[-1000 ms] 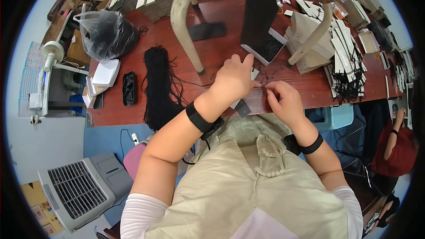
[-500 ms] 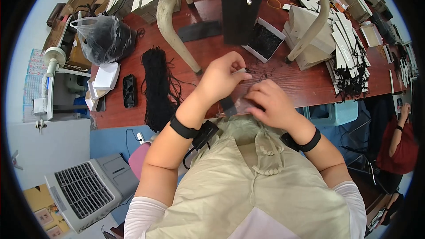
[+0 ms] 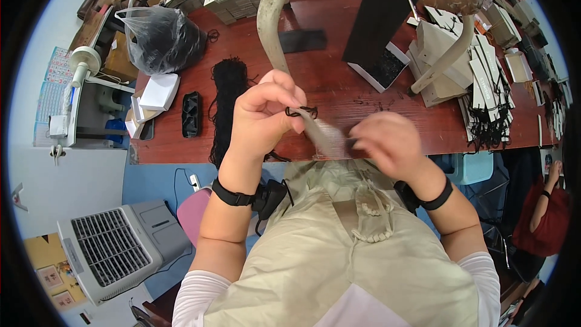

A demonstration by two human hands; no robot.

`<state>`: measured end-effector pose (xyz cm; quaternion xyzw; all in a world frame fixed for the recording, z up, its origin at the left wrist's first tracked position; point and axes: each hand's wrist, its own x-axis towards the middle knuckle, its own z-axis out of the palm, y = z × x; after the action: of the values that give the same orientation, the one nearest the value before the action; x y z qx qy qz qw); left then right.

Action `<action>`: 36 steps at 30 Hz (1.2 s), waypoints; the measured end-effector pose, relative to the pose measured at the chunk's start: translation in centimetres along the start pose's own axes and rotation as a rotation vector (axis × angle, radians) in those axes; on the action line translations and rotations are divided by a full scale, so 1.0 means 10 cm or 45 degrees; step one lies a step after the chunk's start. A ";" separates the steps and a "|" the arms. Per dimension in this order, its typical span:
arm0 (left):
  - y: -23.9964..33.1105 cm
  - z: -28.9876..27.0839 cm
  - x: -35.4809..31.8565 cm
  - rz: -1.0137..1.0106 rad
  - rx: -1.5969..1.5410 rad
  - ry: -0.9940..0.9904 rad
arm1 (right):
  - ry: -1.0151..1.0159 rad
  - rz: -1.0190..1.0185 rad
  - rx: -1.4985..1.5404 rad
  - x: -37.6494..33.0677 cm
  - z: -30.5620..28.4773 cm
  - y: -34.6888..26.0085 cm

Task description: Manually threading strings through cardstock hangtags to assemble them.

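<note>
Pinched between the thumb and fingers of my left hand point(image 3: 266, 106) is a narrow pale strip point(image 3: 319, 133), blurred along its length, like a hang tag. Thin black cord point(image 3: 308, 111) loops around its upper end at my fingertips. To the right, my right hand point(image 3: 390, 142) is curled in a pinch, smeared by motion. A small dark piece shows at its fingertips, close to the strip's lower end; I cannot make out what it is. Beyond my hands, a white box point(image 3: 403, 54) holds small black pieces, with several loose black bits point(image 3: 378, 106) on the table near it.
A bundle of black cords point(image 3: 229, 94) lies left on the red-brown table point(image 3: 327, 79). Nearby are a black tray point(image 3: 192, 114) and a bag of black material point(image 3: 163, 42). A stand's curved legs point(image 3: 271, 24) and a dark upright panel point(image 3: 384, 15) rise ahead. Corded white tags point(image 3: 487, 79) lie right.
My left hand has moved left and now lifts the strip with its cord loop. My right hand has shifted right and down. The view has turned slightly.
</note>
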<state>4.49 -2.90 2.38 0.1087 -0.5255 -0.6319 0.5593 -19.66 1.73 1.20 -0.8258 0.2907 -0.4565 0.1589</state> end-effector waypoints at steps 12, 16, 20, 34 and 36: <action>0.23 0.39 0.18 0.152 0.082 -0.207 | 0.137 0.445 0.102 0.68 -0.58 -0.53; 0.39 0.38 0.27 0.179 0.216 -0.368 | 0.525 0.334 0.271 0.92 -0.67 -0.72; 0.46 0.50 0.28 0.304 0.533 -0.201 | 0.444 0.281 0.084 1.06 -0.73 -0.82; 0.89 0.75 0.50 0.730 1.050 -0.392 | 0.596 0.296 0.171 1.19 -0.63 -0.74; 0.94 0.83 0.52 0.741 1.027 -0.383 | 0.586 0.287 0.168 1.18 -0.66 -0.73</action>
<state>2.22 -1.05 15.61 0.0730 -0.8103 -0.2059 0.5438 -17.86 0.08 16.38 -0.6504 0.3789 -0.6298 0.1917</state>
